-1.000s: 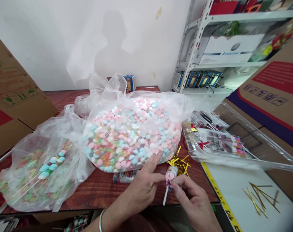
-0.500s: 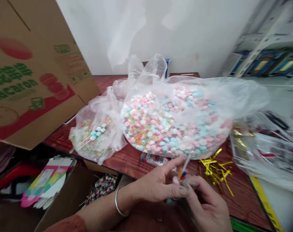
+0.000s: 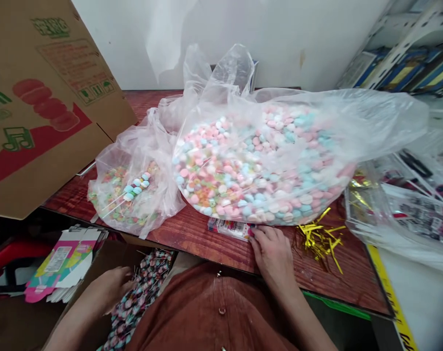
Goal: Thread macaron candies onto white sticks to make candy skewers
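Observation:
My right hand (image 3: 274,251) rests on the table's front part, fingertips closed on the right end of a small stack of clear printed wrappers (image 3: 228,228). To its right lies a loose heap of gold twist ties (image 3: 320,239). My left hand (image 3: 109,290) is low on the left, over a cardboard box holding many wrapped candy sticks (image 3: 143,287); its fingers are loosely bent and apart, partly hard to see, with nothing visible in them. Behind the wrappers sits a large clear bag of pastel candies (image 3: 265,170). A smaller bag (image 3: 133,195) has candy sticks (image 3: 137,187) on top.
A big printed carton (image 3: 53,107) stands at the left, with folded colourful boxes (image 3: 66,263) below it. Plastic bags of printed wrappers (image 3: 418,209) lie to the right. The table (image 3: 192,239) has its front edge near my body; shelving (image 3: 400,53) is at back right.
My hands have parted from a small wrapped candy stick they held together. The left moved down to the box, the right to the wrappers. The view has tilted slightly.

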Motion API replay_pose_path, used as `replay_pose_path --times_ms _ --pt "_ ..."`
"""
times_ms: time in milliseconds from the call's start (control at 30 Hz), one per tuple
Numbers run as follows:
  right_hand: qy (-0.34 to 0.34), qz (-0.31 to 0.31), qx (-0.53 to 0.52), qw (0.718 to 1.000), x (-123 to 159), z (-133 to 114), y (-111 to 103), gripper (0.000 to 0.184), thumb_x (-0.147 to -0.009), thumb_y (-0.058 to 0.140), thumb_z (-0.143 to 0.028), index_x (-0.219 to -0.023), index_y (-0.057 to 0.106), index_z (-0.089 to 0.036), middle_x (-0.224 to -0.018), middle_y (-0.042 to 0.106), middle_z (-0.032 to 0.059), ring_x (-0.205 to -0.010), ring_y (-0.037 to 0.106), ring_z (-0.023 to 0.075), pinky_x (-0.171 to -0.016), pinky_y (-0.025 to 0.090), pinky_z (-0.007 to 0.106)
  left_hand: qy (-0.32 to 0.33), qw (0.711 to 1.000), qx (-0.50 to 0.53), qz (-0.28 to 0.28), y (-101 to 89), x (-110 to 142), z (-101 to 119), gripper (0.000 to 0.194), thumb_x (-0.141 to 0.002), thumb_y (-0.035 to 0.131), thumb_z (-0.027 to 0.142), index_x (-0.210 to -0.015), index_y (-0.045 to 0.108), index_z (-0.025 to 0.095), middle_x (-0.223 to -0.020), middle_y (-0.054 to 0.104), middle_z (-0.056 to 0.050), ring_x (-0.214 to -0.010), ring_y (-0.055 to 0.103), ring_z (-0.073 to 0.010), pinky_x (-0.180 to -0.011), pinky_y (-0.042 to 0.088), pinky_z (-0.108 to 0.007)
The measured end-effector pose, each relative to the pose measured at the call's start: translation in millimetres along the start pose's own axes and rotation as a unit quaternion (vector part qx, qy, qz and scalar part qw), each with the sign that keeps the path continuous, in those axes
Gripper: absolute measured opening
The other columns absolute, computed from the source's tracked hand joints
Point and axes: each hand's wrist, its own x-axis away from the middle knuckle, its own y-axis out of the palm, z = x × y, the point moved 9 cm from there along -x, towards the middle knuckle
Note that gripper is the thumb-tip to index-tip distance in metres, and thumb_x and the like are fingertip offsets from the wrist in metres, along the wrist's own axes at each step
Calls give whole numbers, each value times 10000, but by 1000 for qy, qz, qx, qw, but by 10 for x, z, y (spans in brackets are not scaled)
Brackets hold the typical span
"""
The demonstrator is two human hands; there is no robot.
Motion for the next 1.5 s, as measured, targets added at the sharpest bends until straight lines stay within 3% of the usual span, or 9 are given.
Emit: replay_pose_path --times_ms 167,233,367,433,633,800,1000,1267,1500 --pt "-7 -12 20 1000 -17 -116 40 204 -913 561 -100 -747 631 -196 -786 649 61 -817 525 234 -724 353 350 202 965 169 -4 -88 65 1461 270 -899 550 396 -880 765 233 -903 751 -52 -847 671 -228 -781 466 -281" --pt "-3 -2 18 1000 0 -134 -80 190 -929 563 -118 -768 626 -195 -795 659 53 -820 531 226 -740 355 353 275 920 254 -116 101 165 2121 267 -925 549 353 -1010 775 238 -1023 756 -61 -950 674 -219 -876 465 -288" --pt "-39 52 -9 998 76 -246 -493 163 -977 512 -130 -930 657 -188 -903 709 63 -895 567 233 -826 389 392 235 736 530 -350 608 286 2960 364 -817 731 348 -1147 728 193 -1097 742 -108 -1022 680 -214 -918 487 -310" --pt "-76 89 -16 993 133 -326 -699 182 -974 514 -108 -1027 664 -197 -963 723 68 -954 584 244 -889 400 427 168 638 668 -344 688 176 3135 364 -838 714 437 -1084 726 170 -1051 735 -112 -962 685 -202 -871 514 -320" --pt "186 103 -285 935 182 148 -668 512 -921 664 -340 -1391 504 -218 -1257 652 133 -1111 626 255 -920 507 414 94 549 813 -170 464 -86 3206 325 -734 850 280 -1004 688 201 -1062 709 -19 -919 658 -139 -815 543 -282" --pt "304 11 -524 796 111 134 -277 241 -927 626 -426 -917 652 -187 -877 693 32 -825 632 182 -769 515 288 127 566 803 -135 348 -6 3240 345 -706 868 284 -983 690 180 -1019 715 -31 -941 658 -154 -877 525 -305" --pt "297 -21 -477 827 25 61 -312 345 -912 612 -459 -700 538 -198 -669 531 -27 -645 456 135 -596 386 227 164 610 775 -9 145 -98 3025 382 -607 903 244 -903 669 188 -917 713 -9 -961 654 -185 -976 471 -343" --pt "262 -24 -395 880 10 -26 -307 434 -958 519 -493 -634 453 -211 -651 468 -19 -643 423 140 -565 327 231 157 563 811 -42 128 -162 3014 436 -596 918 204 -925 633 188 -861 678 16 -723 615 -102 -622 469 -202" --pt "305 -14 -512 803 46 -21 -239 605 -1015 300 -608 -593 474 -212 -588 461 -13 -589 440 146 -587 347 268 86 505 855 -75 275 -221 2939 487 -533 959 264 -699 514 159 -647 520 78 -500 392 -29 -483 382 -176"
